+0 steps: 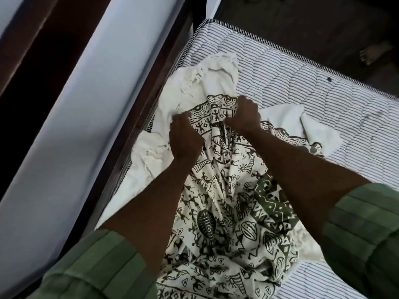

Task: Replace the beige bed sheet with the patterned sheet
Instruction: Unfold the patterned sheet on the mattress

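The patterned sheet (228,212), cream with dark green tribal figures, lies bunched on the striped bare mattress (313,83). Its plain cream underside (207,83) is folded over toward the mattress's far left edge. My left hand (183,139) grips a fold of the sheet near the wooden bed frame. My right hand (244,115) grips the printed border a little to the right of it. Both fists are curled into the cloth, close together. No beige sheet shows in this view.
A dark wooden bed frame (151,100) runs along the mattress's left side, with a pale wall (97,83) beyond it. A dark floor lies past the far edge, where a person's bare foot (373,53) stands. Bare mattress extends to the right.
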A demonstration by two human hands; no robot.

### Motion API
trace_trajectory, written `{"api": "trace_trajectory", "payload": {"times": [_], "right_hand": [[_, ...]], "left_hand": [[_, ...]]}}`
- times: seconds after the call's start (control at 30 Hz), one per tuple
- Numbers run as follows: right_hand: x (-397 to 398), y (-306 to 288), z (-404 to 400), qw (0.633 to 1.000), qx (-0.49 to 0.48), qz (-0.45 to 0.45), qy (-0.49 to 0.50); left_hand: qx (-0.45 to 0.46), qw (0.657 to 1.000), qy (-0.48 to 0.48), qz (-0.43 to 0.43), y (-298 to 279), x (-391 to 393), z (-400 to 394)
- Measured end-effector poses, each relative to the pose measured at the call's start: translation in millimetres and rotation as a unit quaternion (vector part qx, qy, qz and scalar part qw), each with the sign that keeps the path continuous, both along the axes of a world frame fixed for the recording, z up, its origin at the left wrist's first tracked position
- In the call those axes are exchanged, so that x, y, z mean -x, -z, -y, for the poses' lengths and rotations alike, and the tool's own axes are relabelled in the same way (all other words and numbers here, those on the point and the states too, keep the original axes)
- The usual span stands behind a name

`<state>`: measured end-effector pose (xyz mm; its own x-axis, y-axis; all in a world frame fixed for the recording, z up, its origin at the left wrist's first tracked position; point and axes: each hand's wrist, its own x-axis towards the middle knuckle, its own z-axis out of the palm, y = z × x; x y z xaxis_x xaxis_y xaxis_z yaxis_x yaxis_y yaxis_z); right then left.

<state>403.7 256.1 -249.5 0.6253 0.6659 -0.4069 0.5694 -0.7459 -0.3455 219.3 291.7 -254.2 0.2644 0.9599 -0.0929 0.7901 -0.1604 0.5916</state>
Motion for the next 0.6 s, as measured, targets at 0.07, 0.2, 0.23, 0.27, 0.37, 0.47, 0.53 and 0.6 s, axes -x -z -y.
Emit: {"api": "trace_trajectory", "payload": {"times": [0.07,0.2,0.23,0.27,0.37,0.47,0.53,0.6], "right_hand": [[-2,9,19,0.996,0.065,0.029,-0.059],[3,13,25,0.97,0.17,-0.019,-0.174],[2,10,23,0.955,0.204,-0.037,-0.213],[-1,4,21,0.94,0.234,-0.048,-0.245],[-25,-17,4,0.948,0.24,-0.002,-0.211],[-50,-43,-13,0.978,0.046,0.2,-0.037],[-56,-49,-19,0.979,-0.048,0.191,0.043],[-50,-43,-18,0.993,-0.089,0.06,0.05]], "left_hand": [[0.058,0.994,0.077,-0.052,8,1,4],[0.162,0.949,0.21,-0.168,16,2,14],[0.145,0.94,0.227,-0.208,17,4,15],[0.118,0.931,0.24,-0.25,16,6,16],[0.065,0.91,0.256,-0.319,13,10,13],[0.057,0.893,0.26,-0.363,11,14,10],[0.097,0.914,0.216,-0.329,8,16,11],[0.177,0.938,0.127,-0.269,5,14,13]]}}
